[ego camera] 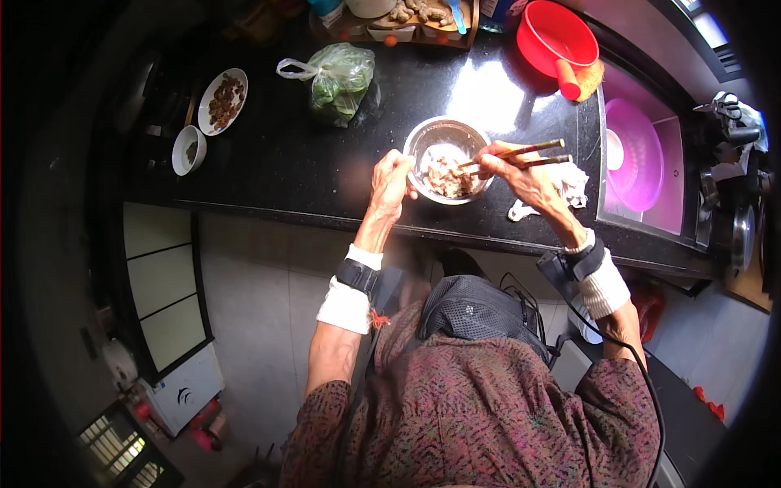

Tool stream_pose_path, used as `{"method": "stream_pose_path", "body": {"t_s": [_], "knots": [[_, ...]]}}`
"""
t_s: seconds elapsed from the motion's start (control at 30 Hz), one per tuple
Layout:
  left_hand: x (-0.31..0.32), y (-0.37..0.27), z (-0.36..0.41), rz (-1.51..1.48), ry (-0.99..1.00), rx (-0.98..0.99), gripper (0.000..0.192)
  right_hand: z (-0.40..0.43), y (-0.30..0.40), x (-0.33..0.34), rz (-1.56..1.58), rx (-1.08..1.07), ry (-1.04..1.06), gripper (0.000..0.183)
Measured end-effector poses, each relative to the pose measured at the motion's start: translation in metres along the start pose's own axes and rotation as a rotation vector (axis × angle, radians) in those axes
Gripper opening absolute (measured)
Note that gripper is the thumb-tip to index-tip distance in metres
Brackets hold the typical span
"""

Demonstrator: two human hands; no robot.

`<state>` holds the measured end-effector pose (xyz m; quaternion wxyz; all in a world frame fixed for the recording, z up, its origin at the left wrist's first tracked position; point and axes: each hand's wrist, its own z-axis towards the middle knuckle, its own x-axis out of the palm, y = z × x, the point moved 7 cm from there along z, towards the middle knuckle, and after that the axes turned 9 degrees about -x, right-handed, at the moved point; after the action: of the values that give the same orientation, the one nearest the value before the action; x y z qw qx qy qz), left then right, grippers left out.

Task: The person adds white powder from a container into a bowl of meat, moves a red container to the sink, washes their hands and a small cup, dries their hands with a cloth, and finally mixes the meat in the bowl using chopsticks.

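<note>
A stainless steel bowl (447, 129) rests on the black countertop (274, 165) in front of me. Inside it lies a pale, clumpy food mixture with pinkish-brown bits (448, 178), which looks like minced meat. My left hand (390, 180) grips the bowl's left rim, thumb at the top edge. Between the fingers of my right hand (515, 171) is a pair of wooden chopsticks (545, 146), their tips down in the mixture. A crumpled white cloth (570, 183) lies on the counter just right of my right hand.
A tied clear plastic bag of green vegetables (341, 85) sits behind the bowl. Far left are a plate of brown food pieces (224, 102) and a small white bowl (189, 151). A red plastic ladle (556, 39) stands by the sink (671, 177), which holds a pink basin (640, 158).
</note>
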<state>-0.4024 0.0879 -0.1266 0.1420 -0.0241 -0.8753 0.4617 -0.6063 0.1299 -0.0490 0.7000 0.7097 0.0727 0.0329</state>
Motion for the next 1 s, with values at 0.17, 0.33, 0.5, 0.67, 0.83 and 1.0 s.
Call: {"method": "stream_pose_path", "body": {"t_s": [0.17, 0.33, 0.5, 0.67, 0.83, 1.0], "knots": [[0.012, 0.005, 0.000, 0.102, 0.037, -0.080, 0.018, 0.018, -0.005, 0.025, -0.379, -0.344, 0.122, 0.016], [0.008, -0.003, -0.005, 0.114, 0.024, -0.001, 0.017, 0.036, -0.003, -0.013, -0.324, -0.122, -0.006, 0.020], [0.002, 0.006, 0.002, 0.013, -0.010, -0.012, 0.015, -0.002, 0.006, 0.002, -0.213, -0.007, 0.026, 0.022], [0.023, -0.003, 0.002, 0.110, 0.061, -0.005, 0.017, 0.001, -0.048, 0.020, -0.768, -0.490, 0.190, 0.018], [0.009, -0.007, -0.003, 0.151, 0.048, 0.015, 0.020, 0.041, 0.006, 0.000, -0.265, -0.245, 0.017, 0.020], [0.001, 0.002, 0.003, 0.033, -0.013, -0.030, 0.020, 0.007, 0.005, 0.003, -0.518, -0.120, 0.062, 0.021]]}}
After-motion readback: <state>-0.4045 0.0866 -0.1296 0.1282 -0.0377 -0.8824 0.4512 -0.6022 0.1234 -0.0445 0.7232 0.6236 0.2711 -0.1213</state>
